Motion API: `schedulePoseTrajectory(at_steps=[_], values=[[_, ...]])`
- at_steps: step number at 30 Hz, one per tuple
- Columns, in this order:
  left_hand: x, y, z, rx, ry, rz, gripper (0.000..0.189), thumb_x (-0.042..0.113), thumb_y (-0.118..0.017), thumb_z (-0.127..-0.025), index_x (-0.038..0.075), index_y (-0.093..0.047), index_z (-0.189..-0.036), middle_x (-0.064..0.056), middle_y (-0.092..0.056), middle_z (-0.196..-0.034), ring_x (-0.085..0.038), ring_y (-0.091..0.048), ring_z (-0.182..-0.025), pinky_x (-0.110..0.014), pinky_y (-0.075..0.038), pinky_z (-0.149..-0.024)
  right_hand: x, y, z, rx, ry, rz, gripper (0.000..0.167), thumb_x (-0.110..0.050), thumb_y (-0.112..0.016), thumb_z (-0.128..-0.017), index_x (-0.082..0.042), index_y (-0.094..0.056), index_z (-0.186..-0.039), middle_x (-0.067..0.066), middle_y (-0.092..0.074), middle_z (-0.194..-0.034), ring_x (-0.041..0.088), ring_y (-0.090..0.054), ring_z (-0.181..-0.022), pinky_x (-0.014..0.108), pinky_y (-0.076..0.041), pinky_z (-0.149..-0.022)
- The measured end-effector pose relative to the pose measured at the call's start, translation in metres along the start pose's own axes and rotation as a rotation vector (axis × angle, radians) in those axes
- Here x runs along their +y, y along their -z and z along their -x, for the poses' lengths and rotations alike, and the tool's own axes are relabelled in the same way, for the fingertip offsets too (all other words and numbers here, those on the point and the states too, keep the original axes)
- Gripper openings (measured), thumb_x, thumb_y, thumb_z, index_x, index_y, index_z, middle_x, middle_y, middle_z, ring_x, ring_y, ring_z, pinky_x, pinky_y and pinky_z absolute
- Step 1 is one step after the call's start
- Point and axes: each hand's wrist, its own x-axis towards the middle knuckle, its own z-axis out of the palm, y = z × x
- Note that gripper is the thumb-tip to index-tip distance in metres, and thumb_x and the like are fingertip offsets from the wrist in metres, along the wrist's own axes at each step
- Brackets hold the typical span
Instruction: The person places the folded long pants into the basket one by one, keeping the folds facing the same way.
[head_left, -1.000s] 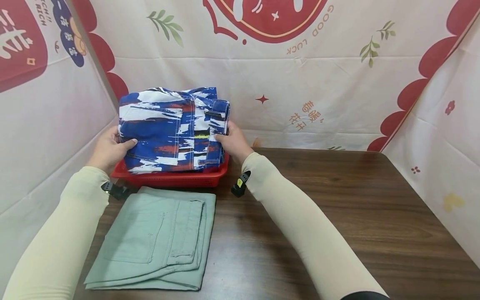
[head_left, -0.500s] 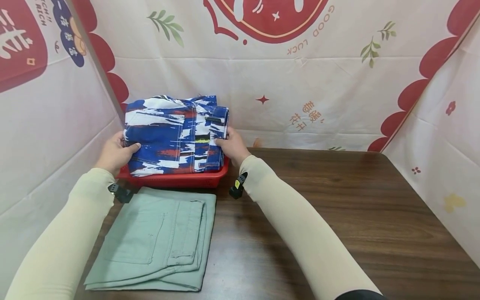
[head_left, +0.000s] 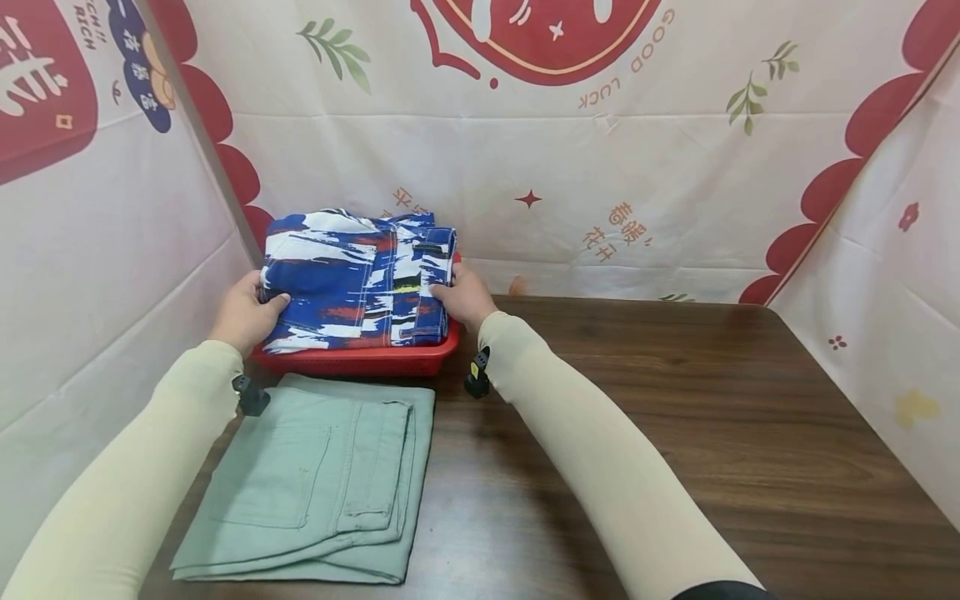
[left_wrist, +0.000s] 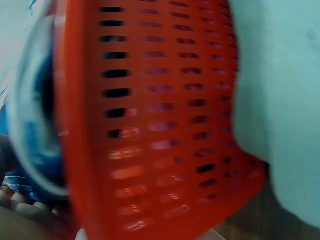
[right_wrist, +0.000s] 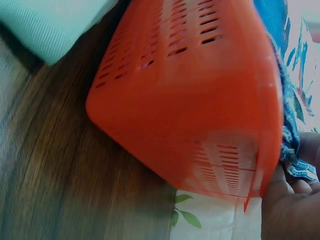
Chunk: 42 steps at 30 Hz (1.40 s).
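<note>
A folded pair of trousers (head_left: 330,283), patterned in blue, white and red, lies in the mouth of a red perforated plastic basket (head_left: 360,362). My left hand (head_left: 247,315) grips the left edge of the bundle, thumb on top and fingers hidden beneath. At the opposite edge my right hand (head_left: 467,298) pinches the folded cloth. In the right wrist view, the fingers (right_wrist: 295,187) curl under the cloth right at the basket's rim. The left wrist view shows the basket's slotted wall (left_wrist: 150,100) up close, blurred, with the bundle along its rim.
Folded light green trousers (head_left: 300,475) lie on the dark wooden table (head_left: 637,417) directly in front of the basket. Printed white cloth walls (head_left: 570,192) enclose the table at the back and both sides, and the basket stands close to the back left corner.
Both hands have lowered the patterned trousers further into the basket. The left hand has also moved to the right and down, shifting the bundle's left edge inward. The green trousers have stayed put.
</note>
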Motion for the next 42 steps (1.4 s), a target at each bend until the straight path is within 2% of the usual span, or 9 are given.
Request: schedulePoseTrajectory(at_steps=[3,10,17,25,32,38,40,42], values=[[-0.003,-0.003,0.000,-0.009,-0.001,-0.039,0.051,0.024,-0.053,-0.103,-0.001,-0.039,-0.146,-0.030,-0.050,-0.137,-0.045,-0.051,-0.117,-0.063,-0.037,-0.103,0.002,-0.001,-0.002,0.009,-0.001,0.058,0.040,-0.020,-0.062,-0.100,-0.007,-0.050,-0.136,0.011,-0.063,-0.120,0.021,-0.065,-0.101,0.038,-0.055,-0.087],[-0.010,-0.007,-0.004,-0.032,0.015,-0.089,0.055,0.025,-0.054,-0.103,-0.002,-0.036,-0.148,-0.031,-0.046,-0.140,-0.047,-0.048,-0.120,-0.065,-0.034,-0.104,0.006,-0.004,-0.005,0.017,0.036,0.173,0.045,-0.024,-0.062,-0.100,-0.005,-0.050,-0.138,0.011,-0.064,-0.118,0.019,-0.065,-0.098,0.035,-0.055,-0.087],[-0.005,-0.007,-0.007,-0.073,0.046,-0.179,0.060,0.027,-0.056,-0.101,-0.004,-0.035,-0.148,-0.033,-0.045,-0.140,-0.049,-0.045,-0.121,-0.069,-0.032,-0.103,0.004,-0.003,-0.001,0.013,0.006,0.216,0.047,-0.029,-0.063,-0.099,-0.007,-0.049,-0.138,0.010,-0.062,-0.120,0.020,-0.065,-0.098,0.037,-0.055,-0.087],[-0.008,-0.006,-0.011,-0.085,0.093,-0.190,0.058,0.024,-0.057,-0.101,-0.005,-0.036,-0.145,-0.033,-0.047,-0.134,-0.047,-0.046,-0.117,-0.066,-0.035,-0.102,0.000,-0.005,0.001,0.013,0.023,0.309,0.044,-0.032,-0.063,-0.099,-0.004,-0.054,-0.132,0.011,-0.064,-0.115,0.020,-0.065,-0.096,0.036,-0.057,-0.084],[-0.014,-0.006,-0.006,-0.073,0.069,-0.174,0.055,0.017,-0.057,-0.100,-0.001,-0.037,-0.148,-0.032,-0.049,-0.131,-0.048,-0.048,-0.116,-0.065,-0.040,-0.099,0.000,-0.005,0.000,-0.005,0.051,0.400,0.045,-0.034,-0.063,-0.099,-0.004,-0.056,-0.132,0.010,-0.066,-0.114,0.019,-0.065,-0.095,0.036,-0.056,-0.086],[-0.014,-0.008,-0.003,-0.060,0.080,-0.191,0.049,0.021,-0.057,-0.099,-0.001,-0.046,-0.141,-0.030,-0.051,-0.130,-0.047,-0.048,-0.117,-0.065,-0.041,-0.099,-0.001,-0.004,0.001,-0.032,0.053,0.423,0.049,-0.035,-0.062,-0.099,-0.004,-0.054,-0.137,0.010,-0.065,-0.118,0.019,-0.065,-0.097,0.037,-0.055,-0.089],[-0.012,-0.006,-0.003,-0.090,0.083,-0.213,0.050,0.024,-0.057,-0.099,-0.003,-0.047,-0.140,-0.031,-0.051,-0.131,-0.048,-0.047,-0.118,-0.065,-0.040,-0.100,0.000,-0.005,-0.001,-0.037,0.052,0.435,0.051,-0.035,-0.062,-0.099,-0.005,-0.053,-0.139,0.010,-0.064,-0.120,0.019,-0.064,-0.098,0.037,-0.055,-0.090],[-0.006,-0.003,-0.001,-0.158,0.102,-0.241,0.054,0.029,-0.059,-0.098,-0.004,-0.046,-0.140,-0.031,-0.049,-0.132,-0.048,-0.046,-0.119,-0.065,-0.039,-0.100,0.000,-0.006,-0.001,-0.043,0.052,0.438,0.053,-0.035,-0.062,-0.099,-0.006,-0.052,-0.141,0.010,-0.064,-0.121,0.019,-0.064,-0.098,0.038,-0.055,-0.089]])
